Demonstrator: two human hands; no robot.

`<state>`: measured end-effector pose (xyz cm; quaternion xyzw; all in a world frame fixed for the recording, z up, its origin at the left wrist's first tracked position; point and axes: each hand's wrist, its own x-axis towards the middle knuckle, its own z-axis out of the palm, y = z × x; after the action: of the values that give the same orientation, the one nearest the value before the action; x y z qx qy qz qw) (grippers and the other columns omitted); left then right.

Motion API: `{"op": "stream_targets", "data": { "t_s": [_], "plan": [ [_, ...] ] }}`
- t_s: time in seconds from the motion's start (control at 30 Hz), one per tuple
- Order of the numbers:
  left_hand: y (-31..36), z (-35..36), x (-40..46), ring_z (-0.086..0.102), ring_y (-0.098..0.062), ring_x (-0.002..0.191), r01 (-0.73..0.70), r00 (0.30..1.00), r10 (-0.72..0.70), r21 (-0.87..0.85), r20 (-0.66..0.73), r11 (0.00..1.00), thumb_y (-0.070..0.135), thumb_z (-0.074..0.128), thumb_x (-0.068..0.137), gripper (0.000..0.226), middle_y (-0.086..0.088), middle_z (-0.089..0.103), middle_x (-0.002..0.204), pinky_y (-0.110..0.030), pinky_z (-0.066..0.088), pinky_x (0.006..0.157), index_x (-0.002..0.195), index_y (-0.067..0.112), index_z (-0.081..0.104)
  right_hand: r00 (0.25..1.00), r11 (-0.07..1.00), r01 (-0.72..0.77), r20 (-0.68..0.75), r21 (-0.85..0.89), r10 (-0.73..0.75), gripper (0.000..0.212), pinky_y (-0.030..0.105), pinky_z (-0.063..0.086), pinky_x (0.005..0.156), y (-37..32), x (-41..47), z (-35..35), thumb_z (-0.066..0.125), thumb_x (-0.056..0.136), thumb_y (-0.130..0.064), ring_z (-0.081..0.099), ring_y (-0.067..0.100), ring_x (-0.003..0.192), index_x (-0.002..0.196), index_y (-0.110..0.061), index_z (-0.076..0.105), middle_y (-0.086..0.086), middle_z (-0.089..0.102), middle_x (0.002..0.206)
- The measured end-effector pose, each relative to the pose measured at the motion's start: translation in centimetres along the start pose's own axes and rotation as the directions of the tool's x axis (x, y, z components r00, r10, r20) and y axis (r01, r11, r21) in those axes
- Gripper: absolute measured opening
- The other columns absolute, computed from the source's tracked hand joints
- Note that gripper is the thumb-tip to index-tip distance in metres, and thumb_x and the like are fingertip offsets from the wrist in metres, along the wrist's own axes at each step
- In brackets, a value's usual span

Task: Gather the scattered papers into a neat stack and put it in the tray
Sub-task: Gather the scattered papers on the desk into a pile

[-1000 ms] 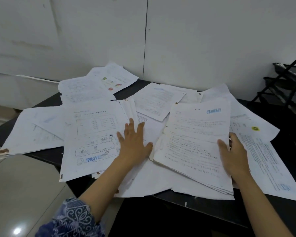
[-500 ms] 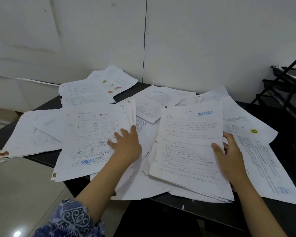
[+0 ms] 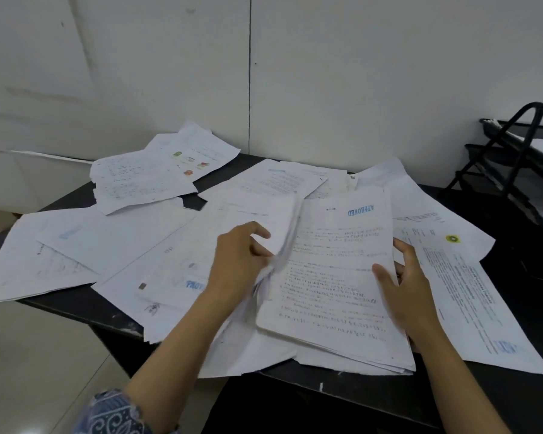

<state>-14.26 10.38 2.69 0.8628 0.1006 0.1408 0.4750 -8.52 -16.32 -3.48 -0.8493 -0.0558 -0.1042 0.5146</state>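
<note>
The left hand (image 3: 242, 264) pinches a blurred, curling sheaf of sheets (image 3: 279, 242) between thumb and fingers, its edge lifted against the left side of the main pile. The right hand (image 3: 402, 283) has its fingers spread and lies flat against the right edge of that pile (image 3: 333, 277), steadying rather than clamping it; the top page bears a blue "APPROVED" stamp (image 3: 361, 210). The pile sits at the near edge of the dark table (image 3: 373, 393), its lowest sheets overhanging the front. Other loose papers (image 3: 145, 180) lie fanned to the left, rear and right, several also overhanging. The black wire tray (image 3: 514, 170) stands well apart at the far right. Gathering appears at an early stage. Likely risks: the pinched sheets crease or slip if drawn too quickly across the pile; the overhanging bottom pages slide to the floor if the pile is pushed forward; misaligned edges would snag on the tray.
</note>
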Motion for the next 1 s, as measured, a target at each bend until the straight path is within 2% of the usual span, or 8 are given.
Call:
{"op": "stream_targets", "data": {
  "t_s": [0.1,0.27,0.4,0.57,0.7,0.77,0.87,1.0],
  "plan": [
    [0.7,2.4,-1.0,0.063,-0.004,0.055,-0.009,0.999,0.012,-0.09,0.036,0.996,-0.007,0.07,0.074,0.029,0.0,0.069,0.063,-0.013,0.048,0.046,0.09,0.016,0.065,1.0,1.0,0.001,0.001,-0.003,-0.001,0.046,0.009,0.045,0.062,-0.1,0.0,0.0,0.058,0.094,-0.024,0.063,-0.012,0.081,0.127,-0.046,0.035,-0.029,0.06,0.096],
    [1.4,5.5,-2.1,0.062,0.0,0.057,0.017,0.997,0.001,-0.24,0.078,0.971,0.004,0.075,0.076,0.021,0.004,0.068,0.061,-0.007,0.044,0.053,0.085,0.02,0.065,1.0,0.999,0.014,0.002,0.049,-0.014,0.055,0.014,0.049,0.065,0.1,-0.1,-0.2,0.053,0.097,-0.02,0.066,-0.006,0.087,0.136,-0.051,0.027,-0.021,0.067,0.096],
    [2.5,8.1,-3.1,0.06,-0.002,0.062,0.162,0.974,-0.085,-0.38,0.211,0.911,0.013,0.07,0.082,0.009,0.007,0.066,0.068,-0.015,0.047,0.059,0.087,0.022,0.069,0.999,0.999,0.046,-0.003,0.004,-0.046,0.019,0.013,0.044,0.064,-0.1,0.1,-0.2,0.042,0.101,-0.027,0.06,-0.005,0.088,0.108,-0.04,0.054,-0.016,0.065,0.099],
    [3.9,10.2,-3.6,0.068,-0.027,0.094,0.559,0.821,-0.26,-0.621,0.509,0.55,0.012,0.061,0.091,0.01,-0.013,0.071,0.102,-0.038,0.057,0.084,0.097,0.011,0.069,0.998,0.998,0.052,-0.024,0.042,-0.051,0.027,0.021,0.045,0.072,-0.3,-0.1,-0.2,0.038,0.102,-0.037,0.06,-0.004,0.087,0.093,-0.035,0.063,-0.018,0.067,0.091],
    [3.8,10.4,-3.5,0.069,-0.03,0.094,0.553,0.833,-0.269,-0.736,0.483,0.392,0.01,0.054,0.095,0.017,-0.015,0.073,0.101,-0.038,0.059,0.077,0.108,0.004,0.063,0.998,0.998,0.058,-0.013,-0.008,-0.058,0.012,0.018,0.046,0.064,-0.1,-0.1,-0.3,0.049,0.098,-0.034,0.062,-0.004,0.081,0.093,-0.035,0.06,-0.023,0.066,0.088],
    [3.5,10.1,-3.5,0.07,-0.026,0.093,0.495,0.867,-0.296,-0.756,0.4,0.429,0.013,0.053,0.096,0.014,-0.011,0.073,0.1,-0.035,0.059,0.073,0.105,0.008,0.062,0.998,0.998,0.06,-0.011,-0.025,-0.061,0.009,0.016,0.047,0.065,0.1,0.0,-0.3,0.053,0.097,-0.029,0.063,-0.005,0.081,0.096,-0.035,0.06,-0.023,0.068,0.089],
    [3.4,9.7,-3.7,0.068,-0.012,0.092,0.338,0.934,-0.168,-0.633,0.315,0.696,0.028,0.051,0.096,0.015,0.001,0.071,0.098,-0.022,0.052,0.072,0.102,0.022,0.064,0.999,0.998,0.051,-0.013,-0.029,-0.052,0.011,0.017,0.046,0.065,0.0,0.0,-0.3,0.05,0.098,-0.029,0.063,-0.001,0.081,0.097,-0.032,0.061,-0.018,0.068,0.089],
    [4.4,10.0,-4.9,0.058,0.006,0.099,0.089,0.864,0.107,-0.358,0.492,0.929,0.035,0.038,0.101,0.032,0.012,0.067,0.109,-0.007,0.04,0.079,0.109,0.025,0.067,1.0,0.997,0.027,-0.017,0.077,-0.026,0.029,0.032,0.05,0.068,-0.5,0.0,-0.1,0.04,0.102,-0.035,0.063,0.01,0.078,0.087,-0.025,0.063,-0.007,0.069,0.084]
  ]
}}
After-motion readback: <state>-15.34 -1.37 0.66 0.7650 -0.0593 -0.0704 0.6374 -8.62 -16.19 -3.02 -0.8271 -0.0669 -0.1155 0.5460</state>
